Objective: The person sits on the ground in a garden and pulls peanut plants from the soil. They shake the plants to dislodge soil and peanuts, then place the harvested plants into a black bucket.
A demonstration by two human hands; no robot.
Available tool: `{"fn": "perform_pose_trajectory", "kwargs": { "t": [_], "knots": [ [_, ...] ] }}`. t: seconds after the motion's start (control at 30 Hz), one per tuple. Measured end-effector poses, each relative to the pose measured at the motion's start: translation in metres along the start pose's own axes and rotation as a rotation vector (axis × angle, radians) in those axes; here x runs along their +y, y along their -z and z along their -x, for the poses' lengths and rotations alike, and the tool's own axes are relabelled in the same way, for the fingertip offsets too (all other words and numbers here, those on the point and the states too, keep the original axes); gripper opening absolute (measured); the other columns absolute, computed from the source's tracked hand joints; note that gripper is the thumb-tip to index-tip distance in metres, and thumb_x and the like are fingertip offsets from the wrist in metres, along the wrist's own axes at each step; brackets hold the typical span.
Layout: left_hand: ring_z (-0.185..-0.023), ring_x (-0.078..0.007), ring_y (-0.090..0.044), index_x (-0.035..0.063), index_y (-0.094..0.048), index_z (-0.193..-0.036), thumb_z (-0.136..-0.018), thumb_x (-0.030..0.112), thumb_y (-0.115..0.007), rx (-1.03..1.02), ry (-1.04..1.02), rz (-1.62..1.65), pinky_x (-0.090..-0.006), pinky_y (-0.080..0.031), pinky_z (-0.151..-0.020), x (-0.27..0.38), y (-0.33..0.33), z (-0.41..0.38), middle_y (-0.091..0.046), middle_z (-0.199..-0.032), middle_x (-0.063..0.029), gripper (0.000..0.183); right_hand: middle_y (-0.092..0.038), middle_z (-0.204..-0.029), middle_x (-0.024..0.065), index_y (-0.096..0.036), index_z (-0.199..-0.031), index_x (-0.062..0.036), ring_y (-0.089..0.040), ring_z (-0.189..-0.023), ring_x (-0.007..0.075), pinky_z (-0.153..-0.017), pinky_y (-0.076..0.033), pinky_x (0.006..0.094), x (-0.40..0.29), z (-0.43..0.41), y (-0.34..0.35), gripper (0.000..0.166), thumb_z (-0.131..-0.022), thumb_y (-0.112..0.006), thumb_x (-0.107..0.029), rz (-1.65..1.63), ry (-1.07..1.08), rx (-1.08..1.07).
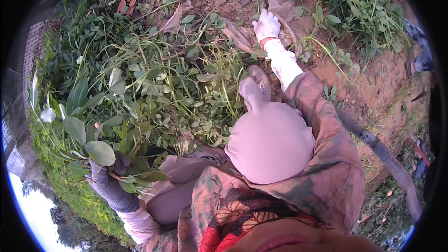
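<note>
My left hand (111, 175), in a grey knit glove, grips a bunch of leafy green plants (75, 129) at the lower left. Stretched out at the upper right, my right hand (267, 26) wears a white glove. Its fingers are curled down at the soil beside a crumpled sheet of thin plastic film (282, 5); whether they hold film or a stem is hidden. Another torn piece of film (239, 35) lies just left of that wrist. Trailing green plants (164, 84) cover much of the ground between my hands.
My bent knee (271, 143) and shoe (259, 77) are in front of me. Leafy stems (367, 17) lie at the upper right, above bare reddish soil (376, 80). A dark pole or hose (385, 157) runs along the right. Netting (31, 52) stands at the far left.
</note>
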State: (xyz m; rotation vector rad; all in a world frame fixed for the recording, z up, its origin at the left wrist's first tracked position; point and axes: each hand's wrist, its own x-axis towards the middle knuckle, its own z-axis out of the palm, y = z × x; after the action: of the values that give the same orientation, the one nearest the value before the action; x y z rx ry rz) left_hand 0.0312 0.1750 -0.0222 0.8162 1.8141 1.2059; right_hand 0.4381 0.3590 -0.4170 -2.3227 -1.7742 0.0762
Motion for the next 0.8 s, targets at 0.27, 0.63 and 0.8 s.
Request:
{"fn": "perform_pose_trajectory", "kwargs": {
  "t": [0.27,0.63,0.8],
  "knots": [
    [-0.048,-0.0122,-0.042,0.0006,-0.056,-0.08,-0.095,0.02,-0.057,0.023,0.007,0.046,-0.0264,-0.039,-0.049,-0.018,0.009,-0.031,-0.044,-0.058,-0.0024,0.024,-0.066,-0.106,0.0171,-0.062,-0.114,-0.0055,-0.063,-0.1,0.0346,-0.088,-0.05,0.0407,-0.053,-0.124,0.021,0.03,-0.086,-0.06,-0.014,-0.627,0.176,0.448],
    [-0.052,-0.0123,-0.045,-0.0001,-0.059,-0.083,-0.093,0.014,-0.056,0.222,0.113,-0.192,-0.0289,-0.046,-0.057,-0.015,0.003,-0.052,-0.047,-0.062,-0.0024,0.017,-0.057,-0.119,0.0171,-0.057,-0.116,-0.0081,-0.063,-0.105,0.0374,-0.085,-0.052,0.0486,-0.128,-0.175,-0.045,0.036,-0.09,-0.064,-0.031,-0.112,0.233,-0.168],
    [-0.058,-0.0149,-0.054,-0.0015,-0.057,-0.093,-0.091,0.013,-0.061,0.201,0.097,-0.061,-0.0291,-0.05,-0.057,-0.02,0.014,-0.052,-0.054,-0.072,-0.0065,0.016,-0.06,-0.105,0.018,-0.058,-0.106,-0.0085,-0.068,-0.088,0.0362,-0.071,-0.055,0.0475,-0.119,-0.107,-0.047,0.025,-0.095,-0.056,-0.03,-0.143,0.147,-0.1]
  ]
}}
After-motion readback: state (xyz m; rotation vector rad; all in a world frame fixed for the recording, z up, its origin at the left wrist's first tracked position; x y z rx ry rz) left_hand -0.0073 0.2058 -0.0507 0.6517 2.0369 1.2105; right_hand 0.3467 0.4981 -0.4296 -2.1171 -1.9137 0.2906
